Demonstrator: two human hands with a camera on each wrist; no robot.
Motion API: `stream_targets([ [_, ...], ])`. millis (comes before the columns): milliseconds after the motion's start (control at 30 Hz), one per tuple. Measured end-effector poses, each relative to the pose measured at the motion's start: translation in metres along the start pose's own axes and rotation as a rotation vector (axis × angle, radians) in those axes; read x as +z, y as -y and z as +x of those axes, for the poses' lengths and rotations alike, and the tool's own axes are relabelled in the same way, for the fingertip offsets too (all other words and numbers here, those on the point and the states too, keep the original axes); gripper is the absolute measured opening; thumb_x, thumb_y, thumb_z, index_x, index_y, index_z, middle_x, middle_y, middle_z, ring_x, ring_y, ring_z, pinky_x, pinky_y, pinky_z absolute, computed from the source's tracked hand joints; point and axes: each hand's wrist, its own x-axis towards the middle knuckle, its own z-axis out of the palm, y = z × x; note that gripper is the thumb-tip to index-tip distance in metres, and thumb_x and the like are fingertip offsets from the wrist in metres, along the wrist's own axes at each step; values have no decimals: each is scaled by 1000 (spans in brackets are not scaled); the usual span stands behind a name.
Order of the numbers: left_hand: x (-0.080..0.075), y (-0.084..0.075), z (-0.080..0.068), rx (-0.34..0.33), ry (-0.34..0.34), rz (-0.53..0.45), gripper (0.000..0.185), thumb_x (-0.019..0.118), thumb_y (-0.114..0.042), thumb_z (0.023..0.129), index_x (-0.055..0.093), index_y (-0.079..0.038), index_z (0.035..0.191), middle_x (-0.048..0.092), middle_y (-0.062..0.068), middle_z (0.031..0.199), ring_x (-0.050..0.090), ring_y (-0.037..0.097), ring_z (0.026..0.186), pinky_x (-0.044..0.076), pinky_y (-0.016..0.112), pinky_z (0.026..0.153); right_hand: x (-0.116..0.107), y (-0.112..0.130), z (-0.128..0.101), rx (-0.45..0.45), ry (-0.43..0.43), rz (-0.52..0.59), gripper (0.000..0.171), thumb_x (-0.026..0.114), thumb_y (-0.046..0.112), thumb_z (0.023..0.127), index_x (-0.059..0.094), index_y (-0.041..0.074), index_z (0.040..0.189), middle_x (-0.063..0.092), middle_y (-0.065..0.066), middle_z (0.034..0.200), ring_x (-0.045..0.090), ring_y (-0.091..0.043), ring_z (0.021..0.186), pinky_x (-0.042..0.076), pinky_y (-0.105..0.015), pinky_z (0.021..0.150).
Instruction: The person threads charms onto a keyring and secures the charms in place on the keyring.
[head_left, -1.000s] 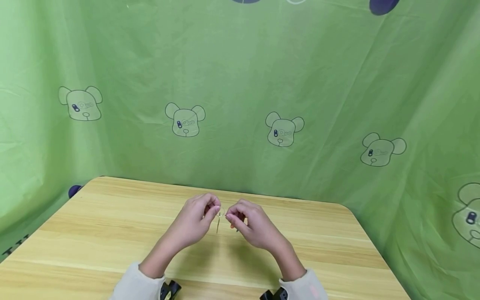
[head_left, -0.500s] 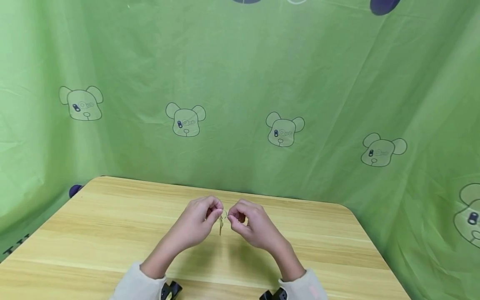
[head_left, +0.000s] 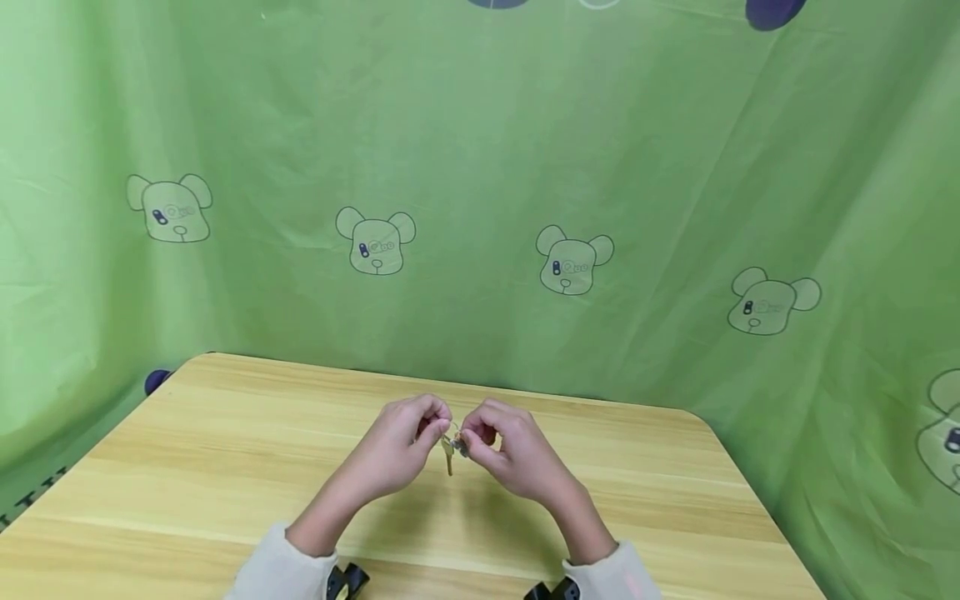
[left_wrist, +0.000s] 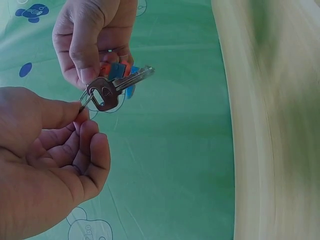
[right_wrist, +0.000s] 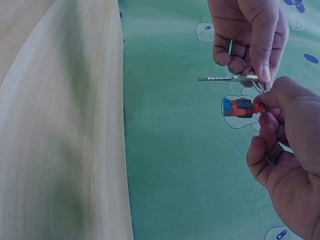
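Note:
My left hand (head_left: 401,442) pinches a thin metal key ring (right_wrist: 258,86) between thumb and index finger, its other fingers loosely curled. One key (left_wrist: 134,78) with a dark bow hangs from the ring; in the head view its blade points down. Close on the right, my right hand (head_left: 513,450) pinches the top end of a small orange and blue figure charm (right_wrist: 242,107), thumb against index finger, right at the ring. The right fingertips cover the charm's attachment. Both hands are raised over the table, fingertips nearly meeting.
A light wood-grain table (head_left: 225,467) lies beneath the hands. Behind and beside it hangs a green curtain (head_left: 480,167) printed with bear heads. Pale sleeves (head_left: 281,571) and black wrist cameras (head_left: 347,581) show at the bottom edge.
Both hands have shifted slightly right in the head view, coming a little closer together. The key has turned to show its flat side, and the charm, hidden half a second ago, shows again.

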Motion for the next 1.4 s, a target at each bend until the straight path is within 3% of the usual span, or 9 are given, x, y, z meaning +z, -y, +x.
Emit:
stream_targets([
  [300, 0, 1, 0, 7, 35, 21, 8, 61, -4, 101, 64, -7, 95, 55, -5, 75, 49, 9, 65, 46, 27, 60, 1, 1, 1, -11, -4, 5, 12, 67, 1, 93, 66, 11, 87, 60, 9, 82, 55, -4, 74, 53, -25, 63],
  [533, 2, 2, 1, 21, 53, 19, 9, 61, -4, 101, 64, -8, 94, 57, -3, 76, 50, 9, 66, 47, 27, 60, 1, -1, 1, -16, -10, -2, 12, 67, 1, 94, 66, 11, 88, 60, 8, 82, 55, -4, 75, 54, -30, 63],
  [700, 5, 1, 2, -56, -17, -74, 5, 65, -6, 99, 69, -7, 96, 62, -2, 79, 55, 11, 71, 49, 26, 63, 1, -1, 0, 9, -49, 30, 12, 66, -1, 94, 66, 10, 90, 60, 8, 81, 55, -5, 72, 51, -25, 60],
  [867, 6, -2, 2, -145, -114, -239, 5, 69, -10, 98, 73, -7, 100, 67, 1, 84, 61, 14, 77, 53, 27, 69, 1, 2, 2, 58, -169, 66, 17, 66, -3, 92, 66, 13, 89, 59, 8, 79, 56, -7, 69, 49, -24, 55],
  [1067, 6, -4, 2, -190, -131, -362, 8, 70, -10, 97, 74, -6, 103, 70, 3, 89, 64, 16, 81, 54, 27, 73, 1, 4, 3, 81, -256, 65, 18, 68, -5, 89, 66, 13, 88, 56, 8, 79, 54, -8, 70, 48, -25, 56],
  [1200, 6, -3, 2, -188, -140, -380, 7, 69, -8, 97, 73, -6, 103, 69, 5, 89, 63, 18, 81, 54, 27, 73, 2, 4, 3, 72, -258, 77, 19, 68, -5, 90, 66, 14, 87, 57, 8, 79, 55, -8, 69, 48, -24, 56],
  [1400, 5, -3, 2, -130, -138, -308, 7, 67, -6, 98, 73, -6, 101, 67, 6, 86, 60, 17, 78, 52, 26, 69, 3, 4, 3, 29, -244, 97, 20, 67, -5, 91, 67, 15, 88, 60, 6, 80, 58, -9, 69, 50, -24, 56],
])
